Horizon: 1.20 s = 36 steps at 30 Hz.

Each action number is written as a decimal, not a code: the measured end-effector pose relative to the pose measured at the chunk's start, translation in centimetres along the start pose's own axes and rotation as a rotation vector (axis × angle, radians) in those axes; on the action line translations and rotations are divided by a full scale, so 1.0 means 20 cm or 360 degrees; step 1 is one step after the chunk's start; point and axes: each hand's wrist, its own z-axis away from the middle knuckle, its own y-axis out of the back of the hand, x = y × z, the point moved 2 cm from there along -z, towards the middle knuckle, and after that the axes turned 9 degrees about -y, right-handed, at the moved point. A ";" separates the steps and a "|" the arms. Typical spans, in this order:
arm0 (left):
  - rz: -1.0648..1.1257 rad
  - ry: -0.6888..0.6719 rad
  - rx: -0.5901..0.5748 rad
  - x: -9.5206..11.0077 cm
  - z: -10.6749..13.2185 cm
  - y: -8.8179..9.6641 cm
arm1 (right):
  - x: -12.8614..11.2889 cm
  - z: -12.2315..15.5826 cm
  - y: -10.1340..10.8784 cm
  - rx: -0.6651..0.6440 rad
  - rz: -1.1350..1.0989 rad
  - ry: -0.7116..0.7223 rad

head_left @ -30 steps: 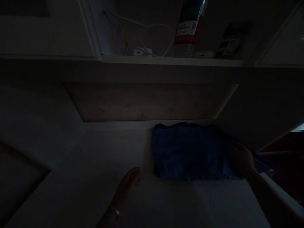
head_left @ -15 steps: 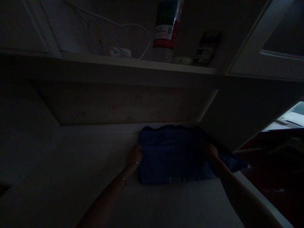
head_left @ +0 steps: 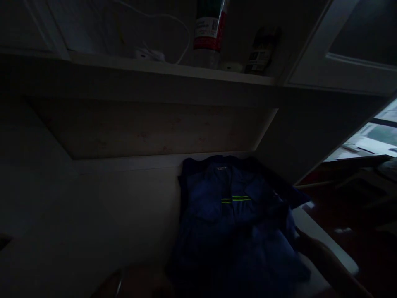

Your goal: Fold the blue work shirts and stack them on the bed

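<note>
The picture is very dark. A blue work garment [head_left: 235, 223] with a yellow-green stripe across its chest lies spread on a pale shelf surface [head_left: 124, 207], its collar toward the back wall. My right hand [head_left: 308, 247] is at the garment's right edge, with its fingers closed into the cloth. My left hand [head_left: 141, 284] sits low at the bottom edge by the garment's near left corner. A bracelet shows on that wrist, but the fingers are lost in shadow.
An upper shelf [head_left: 173, 68] carries a bottle with a red and white label [head_left: 208, 29], a white cable and plug [head_left: 149, 54], and a small dark container [head_left: 260, 49]. A side panel [head_left: 310, 136] closes the niche on the right; beyond it lies a lit surface [head_left: 366, 142].
The garment was a folded block against the back wall with my hands at its two sides. Now it is opened out toward me, showing collar and stripe, and both hands have come nearer.
</note>
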 end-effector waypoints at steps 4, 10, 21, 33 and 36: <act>-0.0260 0.0267 0.0494 -0.13 -0.16 -0.02 | 0.03 0.00 -0.04 0.0074 0.0129 -0.0228; -0.0560 0.0450 0.1180 -0.22 -0.58 0.06 | -0.25 -0.07 -0.31 0.0037 0.0325 -0.0080; -0.0612 0.0403 0.1420 -0.21 -0.28 0.33 | -0.56 0.20 -0.88 -0.0273 0.0583 0.0491; -0.1596 0.1431 0.1757 -0.30 1.12 1.01 | -0.57 0.49 -1.88 -0.1117 0.0080 0.0142; -0.1737 0.1555 0.1694 -0.32 1.20 0.89 | -0.53 0.52 -1.89 -0.1001 0.0555 0.0328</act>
